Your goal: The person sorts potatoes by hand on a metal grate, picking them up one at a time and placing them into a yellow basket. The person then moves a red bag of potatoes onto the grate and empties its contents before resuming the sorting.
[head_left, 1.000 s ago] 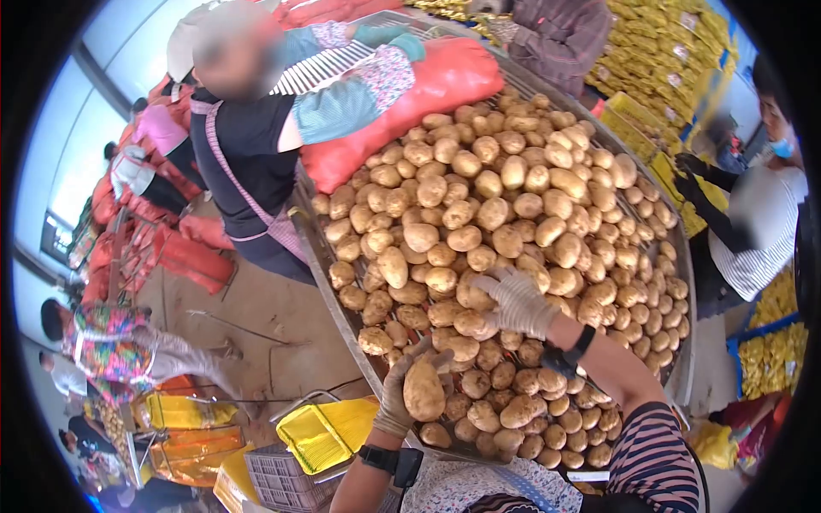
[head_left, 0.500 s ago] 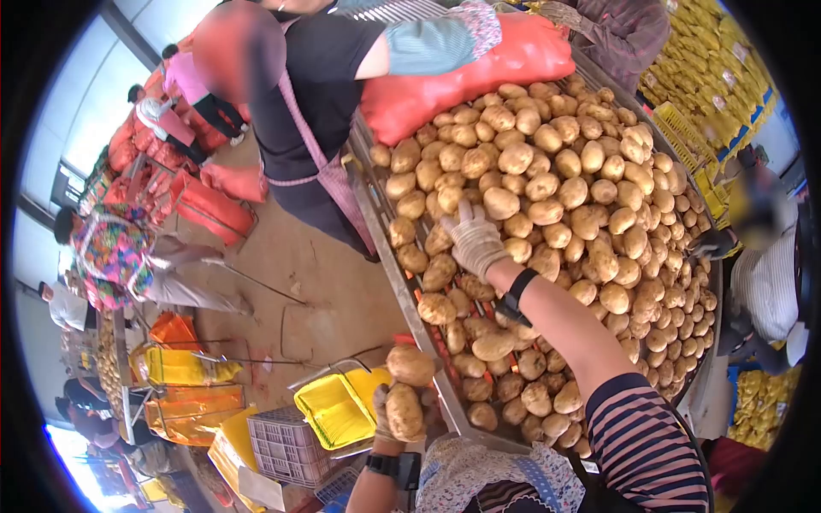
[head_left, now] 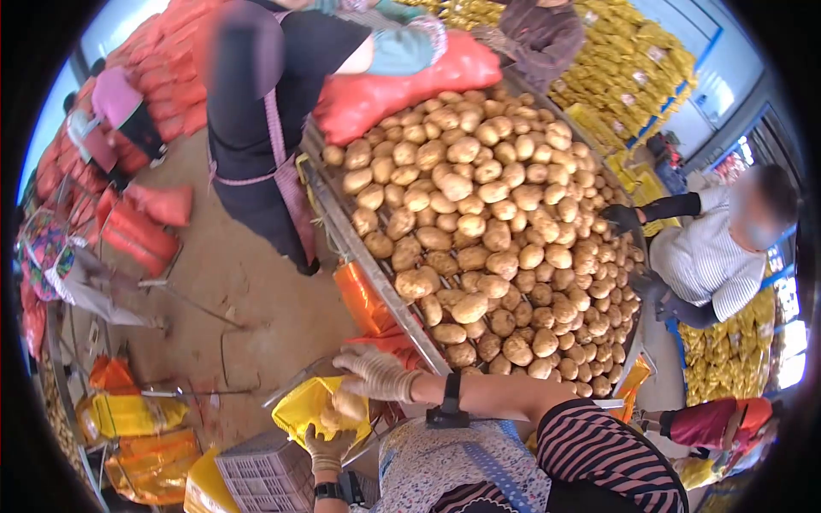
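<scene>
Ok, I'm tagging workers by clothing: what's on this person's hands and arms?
Light knit gloves cover the right hand and the left hand. The right wrist has a black strap below a striped sleeve; the left wrist has a black watch.

A pale knitted work glove, soiled at the fingers, is worn on the right hand (head_left: 376, 374); a like glove, ribbed at the cuff, is seen on the left hand (head_left: 327, 445). The right wrist is circled by a black strap (head_left: 451, 395) with a dark block fixed to it — the left by a black watch (head_left: 340, 490) on a broad band. The right upper arm is covered by a striped sleeve (head_left: 607, 449), dark with thin pinkish bars. The chest is clad in a pale floral-print garment (head_left: 428, 466), crossed by a blue band (head_left: 489, 472).
</scene>
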The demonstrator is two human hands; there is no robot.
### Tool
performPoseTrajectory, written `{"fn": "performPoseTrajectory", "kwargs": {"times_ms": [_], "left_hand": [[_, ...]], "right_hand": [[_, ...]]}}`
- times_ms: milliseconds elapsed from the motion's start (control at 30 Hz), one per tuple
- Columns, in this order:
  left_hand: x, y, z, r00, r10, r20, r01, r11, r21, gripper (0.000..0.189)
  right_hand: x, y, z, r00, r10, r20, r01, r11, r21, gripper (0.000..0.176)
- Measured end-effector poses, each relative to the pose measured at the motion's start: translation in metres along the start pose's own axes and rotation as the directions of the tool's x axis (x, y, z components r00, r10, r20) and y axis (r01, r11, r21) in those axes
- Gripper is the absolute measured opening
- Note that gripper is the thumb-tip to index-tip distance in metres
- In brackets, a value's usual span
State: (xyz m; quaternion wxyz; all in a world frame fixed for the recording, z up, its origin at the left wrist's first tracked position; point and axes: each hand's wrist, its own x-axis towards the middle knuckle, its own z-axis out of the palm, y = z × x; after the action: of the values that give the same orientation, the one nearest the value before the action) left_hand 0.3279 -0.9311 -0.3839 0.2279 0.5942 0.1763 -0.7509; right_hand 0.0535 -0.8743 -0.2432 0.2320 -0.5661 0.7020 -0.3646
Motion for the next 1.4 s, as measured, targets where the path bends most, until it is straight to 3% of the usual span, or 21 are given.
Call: {"fn": "performPoseTrajectory", "kwargs": {"times_ms": [133, 267, 367, 433, 667, 733, 767, 800, 867, 900, 933, 967, 1067, 1100, 1133, 1167, 1200, 1233, 1267, 1333, 1400], "left_hand": [[0.02, 0.013, 0.006, 0.999, 0.033, -0.012, -0.031, 0.993, 0.112, 0.083], [0.004, -0.024, 0.047, 0.916, 0.401, 0.033, -0.34, 0.727, 0.596, 0.072], [-0.028, -0.063, 0.097, 0.854, 0.48, 0.201, -0.478, 0.571, 0.668, 0.074], [-0.016, -0.097, 0.124, 0.598, 0.69, 0.409, -0.766, 0.341, 0.544, 0.057], [-0.111, -0.252, 0.255, 0.124, -0.057, 0.991, -0.798, -0.599, 0.065, 0.072], [-0.082, -0.275, 0.273, 0.148, -0.082, 0.986, -0.751, -0.658, 0.058, 0.073], [-0.07, -0.28, 0.279, 0.199, -0.153, 0.968, -0.681, -0.732, 0.024, 0.074], [-0.064, -0.284, 0.283, 0.252, -0.215, 0.944, -0.608, -0.794, -0.019, 0.075], [-0.061, -0.283, 0.284, 0.275, -0.224, 0.935, -0.669, -0.743, 0.018, 0.073], [-0.057, -0.282, 0.277, 0.479, -0.08, 0.874, -0.874, -0.141, 0.466, 0.07], [-0.055, -0.279, 0.273, 0.678, -0.11, 0.727, -0.565, 0.554, 0.611, 0.068], [-0.065, -0.273, 0.27, 0.711, -0.208, 0.671, -0.286, 0.786, 0.548, 0.068], [-0.084, -0.277, 0.258, 0.63, -0.262, 0.731, 0.021, 0.947, 0.321, 0.073], [-0.118, -0.285, 0.268, 0.71, -0.194, 0.677, -0.121, 0.913, 0.389, 0.077], [-0.117, -0.282, 0.259, 0.705, -0.205, 0.679, -0.125, 0.906, 0.404, 0.077], [-0.111, -0.274, 0.238, 0.677, -0.087, 0.731, -0.273, 0.893, 0.359, 0.075], [-0.1, -0.264, 0.215, 0.627, 0.029, 0.779, -0.412, 0.86, 0.3, 0.074], [-0.083, -0.238, 0.194, 0.631, -0.193, 0.751, -0.041, 0.959, 0.281, 0.072], [-0.086, -0.224, 0.179, 0.622, -0.21, 0.754, -0.036, 0.955, 0.295, 0.072], [-0.092, -0.198, 0.15, 0.75, 0.169, 0.64, -0.39, 0.893, 0.222, 0.072], [-0.073, -0.143, 0.109, 0.676, 0.025, 0.737, -0.242, 0.952, 0.19, 0.072]], "right_hand": [[0.019, 0.028, -0.124, 0.962, 0.142, -0.232, -0.233, 0.869, -0.436, 0.03], [-0.007, 0.107, -0.203, 0.81, 0.192, -0.554, -0.534, 0.632, -0.562, 0.047], [0.013, 0.132, -0.251, 0.837, 0.081, -0.541, -0.448, 0.669, -0.593, 0.055], [0.047, 0.15, -0.271, 0.88, -0.044, -0.473, -0.327, 0.667, -0.67, 0.057], [0.106, 0.205, -0.301, 0.994, 0.063, -0.089, -0.107, 0.719, -0.687, 0.049], [0.089, 0.202, -0.309, 0.98, -0.08, -0.184, -0.052, 0.783, -0.62, 0.041], [0.073, 0.186, -0.321, 0.958, 0.17, -0.23, -0.195, 0.976, -0.093, 0.038], [0.058, 0.178, -0.329, 0.906, 0.402, -0.132, -0.305, 0.837, 0.454, 0.036], [0.018, 0.181, -0.329, 0.857, 0.486, -0.169, -0.094, 0.47, 0.878, 0.041], [-0.006, 0.158, -0.332, 0.805, 0.575, -0.146, -0.16, 0.448, 0.88, 0.042], [-0.028, 0.134, -0.333, 0.745, 0.655, -0.128, -0.221, 0.423, 0.879, 0.043], [-0.044, 0.13, -0.319, 0.77, 0.629, -0.11, -0.204, 0.406, 0.891, 0.043], [-0.092, 0.141, -0.222, 0.953, 0.236, -0.188, -0.044, 0.725, 0.687, 0.044], [-0.085, 0.127, -0.222, 0.95, 0.235, -0.203, -0.033, 0.728, 0.685, 0.044], [-0.078, 0.105, -0.225, 0.98, 0.059, -0.192, -0.021, 0.981, 0.194, 0.046], [-0.075, 0.092, -0.227, 0.993, -0.072, -0.089, 0.036, 0.934, -0.355, 0.048], [-0.073, 0.106, -0.226, 0.992, -0.07, -0.105, 0.027, 0.931, -0.364, 0.048], [-0.069, 0.138, -0.227, 0.99, -0.021, -0.136, -0.06, 0.824, -0.563, 0.051], [-0.072, 0.157, -0.229, 0.985, 0.026, -0.173, -0.145, 0.67, -0.728, 0.054], [-0.091, 0.162, -0.237, 0.989, 0.044, -0.139, -0.137, 0.614, -0.777, 0.057], [-0.111, 0.154, -0.243, 0.994, 0.067, -0.09, -0.112, 0.544, -0.831, 0.061]]}}
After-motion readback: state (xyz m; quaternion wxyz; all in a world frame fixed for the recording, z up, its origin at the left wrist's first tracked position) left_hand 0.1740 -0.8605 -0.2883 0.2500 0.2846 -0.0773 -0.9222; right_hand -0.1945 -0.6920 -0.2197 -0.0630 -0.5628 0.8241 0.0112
